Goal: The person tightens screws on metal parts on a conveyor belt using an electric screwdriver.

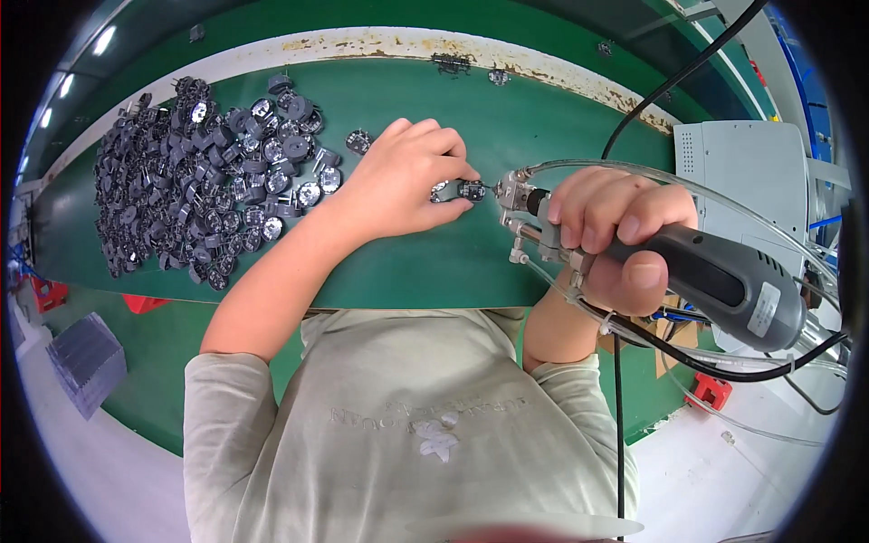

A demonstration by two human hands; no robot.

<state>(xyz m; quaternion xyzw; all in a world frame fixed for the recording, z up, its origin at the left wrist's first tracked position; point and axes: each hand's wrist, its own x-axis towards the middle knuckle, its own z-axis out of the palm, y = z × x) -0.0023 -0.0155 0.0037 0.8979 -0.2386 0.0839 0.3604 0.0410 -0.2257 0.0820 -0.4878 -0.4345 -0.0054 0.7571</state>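
Note:
My left hand (407,185) pinches a small round black part (472,190) with shiny metal bits between thumb and forefinger, low over the green bench top. My right hand (625,222) is wrapped round a dark grey powered screwdriver (729,281), lying nearly level. Its metal nose (512,194) points left, with the thin tip close to the pinched part; whether they touch I cannot tell. A clear hose and a black cable run along the tool. Just left of my left hand lies one loose round part (359,141).
A large heap of similar black and grey round parts (195,181) covers the left of the green bench (425,262). Along the back runs a worn white ledge (380,41). A light grey machine box (747,181) stands at the right, and a black cable (683,72) hangs there.

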